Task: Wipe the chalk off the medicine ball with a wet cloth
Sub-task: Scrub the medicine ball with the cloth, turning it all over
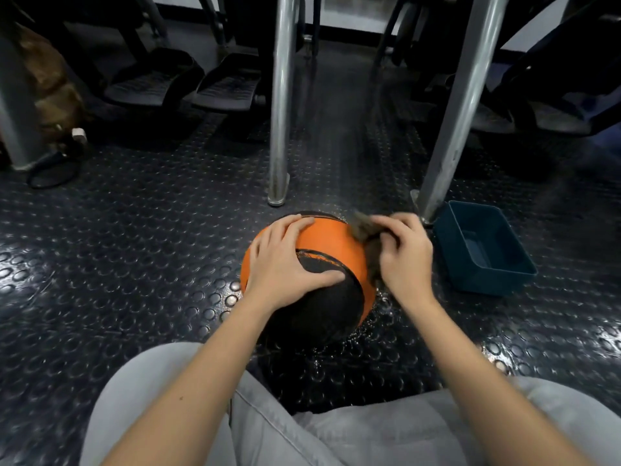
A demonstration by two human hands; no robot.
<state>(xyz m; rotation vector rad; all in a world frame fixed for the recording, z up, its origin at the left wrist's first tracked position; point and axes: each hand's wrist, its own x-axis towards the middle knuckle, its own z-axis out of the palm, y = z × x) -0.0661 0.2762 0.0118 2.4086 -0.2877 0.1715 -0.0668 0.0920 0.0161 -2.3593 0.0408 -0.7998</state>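
**Tight on right, open on left**

Medicine ball point(331, 240) sits on studded floor point(134, 247).

- **Left of ball:** open floor, wide room as far as cable loop point(50, 173) at far left.
- **Right:** blue tub point(490, 282) near ball. The gap btwn them is narrow and partly filled by right hand point(403, 253) w/ cloth point(364, 227).
- **Slanted metal leg point(460, 112):** lands just by tub's far-left corner.
- **Far side:** upright metal leg point(280, 129) stands just behind ball and blocks a straight reach.
- **Btwn the 2 legs:** a floor lane runs far.
- **Near side:** person's knees point(268, 425) box ball in.
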